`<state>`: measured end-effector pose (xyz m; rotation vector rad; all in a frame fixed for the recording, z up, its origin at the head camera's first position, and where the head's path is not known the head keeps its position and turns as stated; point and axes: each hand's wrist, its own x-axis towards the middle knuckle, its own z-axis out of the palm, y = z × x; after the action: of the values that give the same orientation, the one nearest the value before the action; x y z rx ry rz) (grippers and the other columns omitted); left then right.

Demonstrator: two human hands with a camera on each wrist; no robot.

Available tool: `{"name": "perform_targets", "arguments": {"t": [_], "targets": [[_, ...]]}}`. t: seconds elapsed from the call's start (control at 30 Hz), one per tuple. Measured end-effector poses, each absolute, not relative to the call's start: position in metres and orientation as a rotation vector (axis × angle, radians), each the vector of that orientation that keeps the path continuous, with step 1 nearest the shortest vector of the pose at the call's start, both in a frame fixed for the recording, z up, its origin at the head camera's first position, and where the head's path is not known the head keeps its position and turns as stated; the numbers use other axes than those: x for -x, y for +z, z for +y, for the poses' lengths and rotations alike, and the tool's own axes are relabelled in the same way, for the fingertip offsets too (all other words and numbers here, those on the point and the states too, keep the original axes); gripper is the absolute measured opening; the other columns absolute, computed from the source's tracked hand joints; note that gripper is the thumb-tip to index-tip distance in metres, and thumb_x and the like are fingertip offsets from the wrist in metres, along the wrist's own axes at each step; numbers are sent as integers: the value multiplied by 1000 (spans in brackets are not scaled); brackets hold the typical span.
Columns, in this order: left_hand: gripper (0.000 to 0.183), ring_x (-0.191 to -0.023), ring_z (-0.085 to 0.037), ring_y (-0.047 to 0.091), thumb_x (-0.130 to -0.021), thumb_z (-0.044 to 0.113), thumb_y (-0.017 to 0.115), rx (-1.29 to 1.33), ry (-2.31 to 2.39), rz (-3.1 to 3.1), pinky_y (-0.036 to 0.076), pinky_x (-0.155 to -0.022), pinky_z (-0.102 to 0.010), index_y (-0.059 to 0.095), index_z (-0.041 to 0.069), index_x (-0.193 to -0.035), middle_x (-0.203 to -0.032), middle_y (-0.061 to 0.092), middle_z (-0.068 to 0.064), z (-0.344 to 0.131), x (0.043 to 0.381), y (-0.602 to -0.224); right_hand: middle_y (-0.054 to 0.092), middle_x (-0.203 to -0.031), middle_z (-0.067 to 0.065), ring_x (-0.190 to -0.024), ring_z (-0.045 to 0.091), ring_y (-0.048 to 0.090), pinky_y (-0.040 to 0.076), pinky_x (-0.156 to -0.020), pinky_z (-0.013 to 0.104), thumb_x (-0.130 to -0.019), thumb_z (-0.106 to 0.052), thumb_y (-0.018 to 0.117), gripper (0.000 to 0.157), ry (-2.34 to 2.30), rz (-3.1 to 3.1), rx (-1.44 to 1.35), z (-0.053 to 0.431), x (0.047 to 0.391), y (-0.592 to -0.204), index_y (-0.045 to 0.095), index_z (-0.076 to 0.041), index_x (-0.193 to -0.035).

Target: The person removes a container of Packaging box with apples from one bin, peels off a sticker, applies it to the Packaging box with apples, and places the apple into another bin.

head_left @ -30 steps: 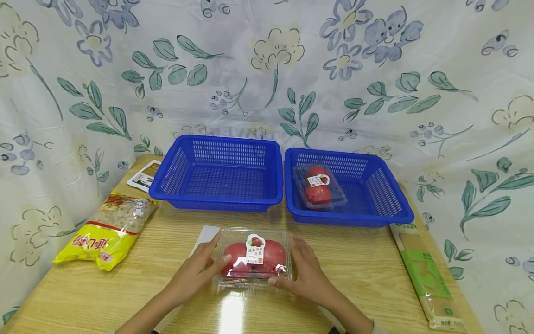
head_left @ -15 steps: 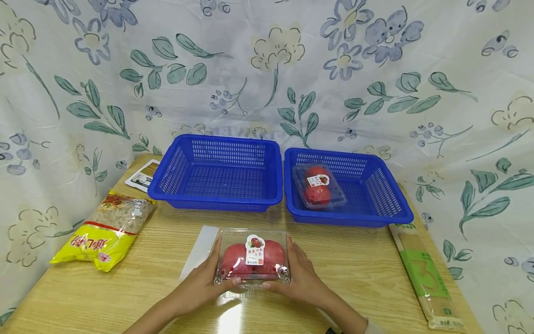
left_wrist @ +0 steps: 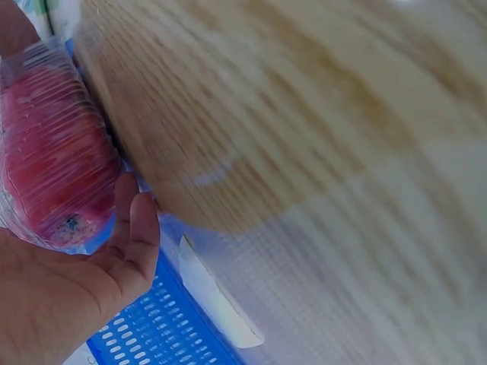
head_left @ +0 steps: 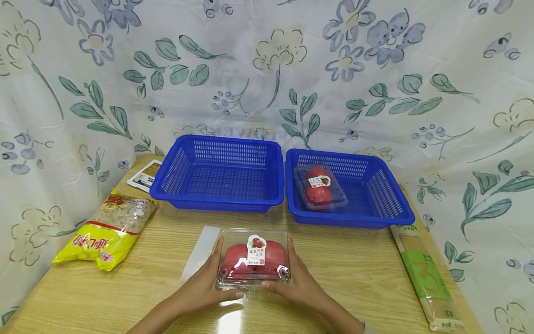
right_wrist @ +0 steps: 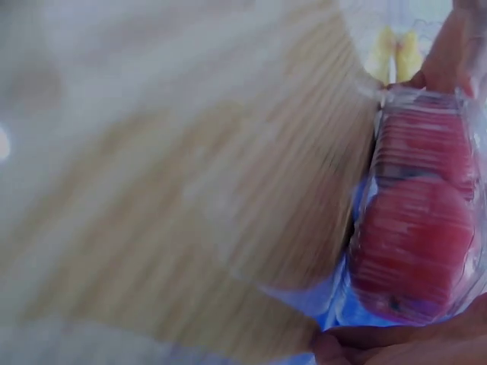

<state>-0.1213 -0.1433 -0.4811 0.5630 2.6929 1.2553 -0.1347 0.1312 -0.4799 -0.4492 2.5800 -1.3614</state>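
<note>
A clear plastic clamshell box of red apples [head_left: 254, 257] with a white label is between both hands, near the front of the table. My left hand [head_left: 204, 283] grips its left end, thumb along the near side. On the opposite end, my right hand [head_left: 302, 280] holds it with the thumb at the near lower corner. The left wrist view shows the left fingers [left_wrist: 141, 228] reaching under the apple box [left_wrist: 57, 152]. Ridged plastic lies over the fruit in the right wrist view, where the right hand [right_wrist: 411, 342] is at the box's lower end.
Behind stand two blue baskets: the left basket [head_left: 217, 204] holds nothing visible, the right basket [head_left: 354, 220] a similar apple box [head_left: 319, 188]. A yellow food bag [head_left: 106, 229] lies left, a long green-labelled packet [head_left: 427, 273] right. A white paper strip [head_left: 200, 253] and a card [head_left: 144, 175] lie leftward.
The left thumb has slid from the box's upper side down to its near edge. The hands hold the box more from beneath, and more of the white strip shows.
</note>
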Motion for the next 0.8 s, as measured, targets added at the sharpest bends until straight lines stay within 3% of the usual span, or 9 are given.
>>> {"name": "perform_targets", "arguments": {"t": [0.13,0.37,0.53,0.6,0.73,0.8], "targets": [[135,-141,-57,22,-74,48,84,-602,1296,2692,30,-105,-71,-15,11,-158,-159,4,-36,-141,122,-484,24,-157,31,-143,47,29,26,-112,63,-76,-36,85,128,-1480,2521,437,130,133,-482,-10,-15,-160],[131,-142,-57,13,-78,42,83,-555,1402,2599,26,-105,-73,-16,12,-158,-161,-5,-33,-138,121,-482,43,-151,23,-133,34,49,37,-110,45,-70,-23,91,135,-1645,2463,385,126,130,-477,-10,-29,-159],[131,-143,-56,12,-79,42,83,-494,1422,2542,25,-106,-73,-18,16,-158,-161,-8,-30,-136,119,-477,44,-149,25,-133,38,49,36,-109,55,-69,-22,91,134,-1684,2459,342,126,128,-474,-8,-30,-160],[131,-141,-56,22,-79,42,83,-483,1431,2529,27,-107,-71,-19,19,-157,-162,-6,-30,-135,118,-474,45,-148,26,-132,40,49,36,-108,59,-69,-23,92,134,-1685,2466,326,126,127,-473,-7,-30,-160],[130,-141,-54,26,-79,41,83,-478,1462,2518,28,-107,-70,-20,27,-157,-163,-5,-28,-134,118,-469,47,-146,27,-131,41,50,37,-108,59,-68,-21,92,134,-1719,2452,288,126,127,-471,-4,-31,-160],[130,-143,-54,22,-79,40,83,-490,1471,2523,26,-108,-70,-20,26,-157,-163,-5,-28,-134,118,-467,46,-147,26,-130,39,51,37,-108,58,-67,-19,92,133,-1752,2424,271,126,128,-470,-3,-31,-160]]}}
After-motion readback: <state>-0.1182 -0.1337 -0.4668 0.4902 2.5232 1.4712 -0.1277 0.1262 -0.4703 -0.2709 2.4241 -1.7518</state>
